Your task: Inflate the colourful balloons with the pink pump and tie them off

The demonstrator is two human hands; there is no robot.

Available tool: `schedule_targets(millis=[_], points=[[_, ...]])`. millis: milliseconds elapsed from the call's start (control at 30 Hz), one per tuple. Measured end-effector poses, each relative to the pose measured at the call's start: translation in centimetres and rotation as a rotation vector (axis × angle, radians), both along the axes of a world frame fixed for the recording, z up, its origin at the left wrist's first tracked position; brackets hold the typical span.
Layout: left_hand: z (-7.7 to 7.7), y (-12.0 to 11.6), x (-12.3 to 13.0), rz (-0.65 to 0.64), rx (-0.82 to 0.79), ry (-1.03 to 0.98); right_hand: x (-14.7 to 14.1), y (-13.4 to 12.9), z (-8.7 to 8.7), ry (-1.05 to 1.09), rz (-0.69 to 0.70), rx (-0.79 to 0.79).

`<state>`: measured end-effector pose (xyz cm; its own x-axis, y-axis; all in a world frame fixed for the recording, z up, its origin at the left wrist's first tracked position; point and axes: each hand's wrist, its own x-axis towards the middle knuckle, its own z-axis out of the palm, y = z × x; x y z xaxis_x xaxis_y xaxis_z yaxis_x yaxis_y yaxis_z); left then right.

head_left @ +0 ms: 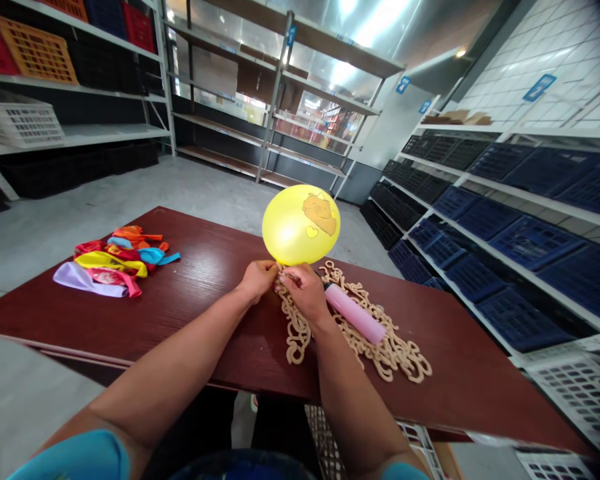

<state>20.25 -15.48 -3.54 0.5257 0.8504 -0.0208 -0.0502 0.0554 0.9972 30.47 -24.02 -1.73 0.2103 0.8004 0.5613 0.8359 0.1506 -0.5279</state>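
Note:
An inflated yellow balloon (pixel 300 225) with a printed cartoon bear stands above my hands, its neck pointing down. My left hand (pixel 260 279) is closed in a pinch at the neck, on its left side. From the other side, my right hand (pixel 305 288) pinches there too, its fingers bent and touching the left fingertips. The neck itself is mostly covered by fingers. Just below them, a beige curly strand (pixel 296 333) runs down onto the table. Right of my right hand, a pink cylinder with a dark end (pixel 355 313), like a balloon pump, lies on a heap of beige curly pieces (pixel 400 353).
Several flat balloons (pixel 113 260) in mixed colours lie on the left of the dark red table (pixel 195 320). Shelves with blue crates (pixel 520 247) line the right side. Metal racks (pixel 275 87) stand behind, and coloured crates (pixel 35 50) fill shelves at left.

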Motion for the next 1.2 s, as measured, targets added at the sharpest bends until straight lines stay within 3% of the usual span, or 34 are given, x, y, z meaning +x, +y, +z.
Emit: schedule_targets(millis=[167,367,567,633,767,900,1000,1200], points=[[-0.15,-0.02,0.19,0.034,-0.073,-0.095,-0.36,-0.09,0.13,-0.141,0.031,0.01],[0.35,0.05,0.08,-0.015,-0.42,-0.298,-0.76,0.07,-0.14,-0.304,-0.076,-0.045],[0.36,0.29,0.09,-0.061,-0.586,-0.356,-0.66,0.1,-0.48,-0.324,-0.046,-0.089],[0.29,0.32,0.01,-0.05,-0.504,-0.291,-0.65,0.03,-0.46,-0.291,-0.011,-0.102],[0.17,0.28,-0.09,0.049,-0.132,-0.083,-0.37,-0.06,-0.37,-0.108,-0.04,-0.077],[0.21,0.21,-0.01,0.069,-0.105,-0.038,0.1,-0.02,-0.22,0.007,-0.165,-0.066],[0.29,0.18,0.01,0.077,-0.096,-0.029,0.02,-0.07,0.02,0.125,-0.038,-0.144],[-0.07,-0.22,0.13,0.071,0.052,0.106,-0.87,-0.14,0.48,0.579,0.209,-0.256]])
